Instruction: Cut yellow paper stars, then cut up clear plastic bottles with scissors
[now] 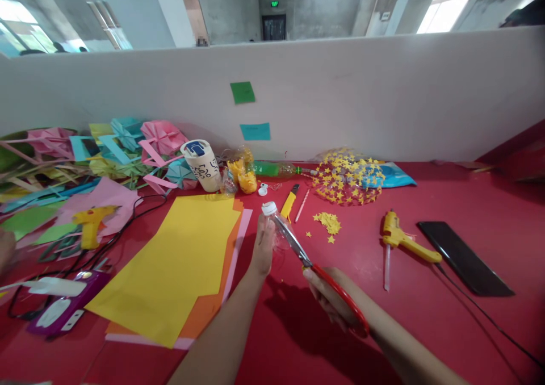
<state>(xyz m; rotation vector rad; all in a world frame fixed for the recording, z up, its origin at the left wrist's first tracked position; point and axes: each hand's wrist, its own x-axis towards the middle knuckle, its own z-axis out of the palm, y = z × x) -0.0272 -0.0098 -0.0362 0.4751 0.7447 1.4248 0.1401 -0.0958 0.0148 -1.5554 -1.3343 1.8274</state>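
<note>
Left hand (261,251) fingers wrapped shut round a clear bottle (272,217) at frame centre, right hand (327,301) closed in the scissors (298,249) handles, blades against the bottle, paper (183,260) lower left, glue gun (400,238) right.

We face a red tabletop (426,351) that fills the lower half of the frame, backed by a low white partition (383,90) running across the middle. Above it we see a bare grey concrete wall (319,4), a dark doorway (273,27) at top centre with a green sign (274,3) lit over it, and a pale column (145,10) at upper left. Daylight comes through a bright window at upper left (21,27) and another at upper right (447,4).
</note>
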